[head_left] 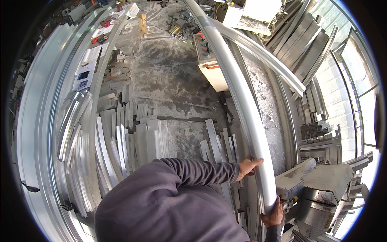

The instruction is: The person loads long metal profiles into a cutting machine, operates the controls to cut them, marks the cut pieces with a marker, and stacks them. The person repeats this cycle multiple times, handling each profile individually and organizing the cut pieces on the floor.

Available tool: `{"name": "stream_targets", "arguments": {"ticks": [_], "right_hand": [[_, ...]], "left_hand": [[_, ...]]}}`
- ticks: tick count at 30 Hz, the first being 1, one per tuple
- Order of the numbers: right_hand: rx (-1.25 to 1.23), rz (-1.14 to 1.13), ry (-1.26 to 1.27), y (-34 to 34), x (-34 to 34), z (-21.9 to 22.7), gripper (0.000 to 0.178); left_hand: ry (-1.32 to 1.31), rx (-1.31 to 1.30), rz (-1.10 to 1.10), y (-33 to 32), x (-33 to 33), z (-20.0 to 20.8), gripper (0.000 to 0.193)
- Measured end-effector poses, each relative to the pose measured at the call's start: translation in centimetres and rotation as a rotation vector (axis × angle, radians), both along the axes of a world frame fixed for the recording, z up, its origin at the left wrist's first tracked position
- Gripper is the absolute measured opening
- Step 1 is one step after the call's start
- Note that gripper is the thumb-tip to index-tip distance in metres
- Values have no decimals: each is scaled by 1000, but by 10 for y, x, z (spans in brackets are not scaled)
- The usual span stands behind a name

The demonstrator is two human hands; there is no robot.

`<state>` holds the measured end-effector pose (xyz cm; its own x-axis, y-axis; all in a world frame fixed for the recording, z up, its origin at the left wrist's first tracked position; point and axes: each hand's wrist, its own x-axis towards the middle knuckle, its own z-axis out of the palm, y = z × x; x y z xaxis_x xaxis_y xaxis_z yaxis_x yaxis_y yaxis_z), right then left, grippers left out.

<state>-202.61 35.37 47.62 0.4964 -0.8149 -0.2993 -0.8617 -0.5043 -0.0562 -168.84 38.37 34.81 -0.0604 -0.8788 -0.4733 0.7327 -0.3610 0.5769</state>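
A long silvery aluminium profile (254, 121) runs from the top of the view down to its near end on my right. My left hand (248, 167) is closed around its left edge, thumb on the top face and fingers partly hidden beneath. Close to the near end, my right hand (274, 214) grips the opposite edge, its fingertips lying along the side. Just right of this hand stands a metal cutting machine (318, 197) with a dusty housing. The profile's far part passes beside a control box (204, 50) with knobs.
Another profile (266, 60) lies slantwise at the far right. Bundles of cut profiles (149, 139) stand left of centre. Long stock lengths (44, 105) and a bench with papers (92, 54) and a calculator (103, 38) line the left. Metal offcuts (183, 24) litter the far floor.
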Motion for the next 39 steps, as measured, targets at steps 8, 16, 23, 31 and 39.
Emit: {"name": "stream_targets", "arguments": {"ticks": [8, 16, 23, 31, 39], "right_hand": [[-31, 100, 123, 4, -149, -24, 109], [-227, 107, 199, 28, -167, -4, 78], [-969, 627, 313, -13, -124, -14, 99], [-65, -443, 624, -27, -12, 16, 112], [-808, 427, 275, -67, 6, -11, 106]], "left_hand": [[-331, -13, 865, -102, 342, 58, 59], [-480, -43, 907, -132, 573, 120, 32], [-531, -19, 746, -180, 649, 96, 51], [-476, -61, 573, -210, 711, 103, 43], [-580, 44, 647, -263, 765, 82, 42]]}}
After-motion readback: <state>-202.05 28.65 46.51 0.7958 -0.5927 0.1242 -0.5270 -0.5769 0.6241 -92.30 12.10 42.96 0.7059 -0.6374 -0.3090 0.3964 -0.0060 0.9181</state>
